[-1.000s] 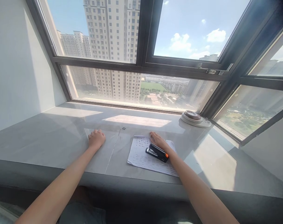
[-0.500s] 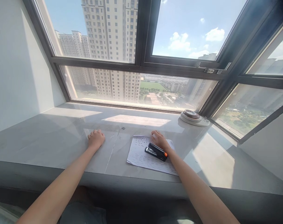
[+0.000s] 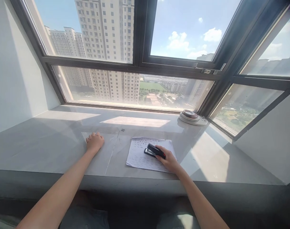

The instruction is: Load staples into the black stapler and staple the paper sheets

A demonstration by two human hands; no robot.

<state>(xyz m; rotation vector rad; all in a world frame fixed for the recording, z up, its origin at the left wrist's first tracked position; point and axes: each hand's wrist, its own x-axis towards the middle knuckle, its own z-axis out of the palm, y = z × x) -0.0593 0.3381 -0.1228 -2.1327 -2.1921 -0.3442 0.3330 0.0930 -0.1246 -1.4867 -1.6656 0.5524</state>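
My right hand (image 3: pixel 168 159) is wrapped round the back end of a black stapler (image 3: pixel 151 151), with the thumb on the near side and the fingers over the top. Its jaws point left and show a gap between the upper and lower arm. Beneath it lie sheets of white paper (image 3: pixel 137 162) covered in rows of dark writing, flat on the grey stone sill. My left hand (image 3: pixel 95 142) rests on the sill to the left of the paper. Its fingers are curled in and nothing shows in them.
Two small dark staple-like pieces (image 3: pixel 123 129) lie on the sill beyond the hands. A stack of round plate-like discs (image 3: pixel 192 118) sits in the far right corner by the window frame (image 3: pixel 125 108). The sill's front edge (image 3: pixel 140 178) runs close to my forearms.
My right hand has come back from beyond the stapler and taken hold of its rear end. The left hand stays in place. The view has shifted slightly.
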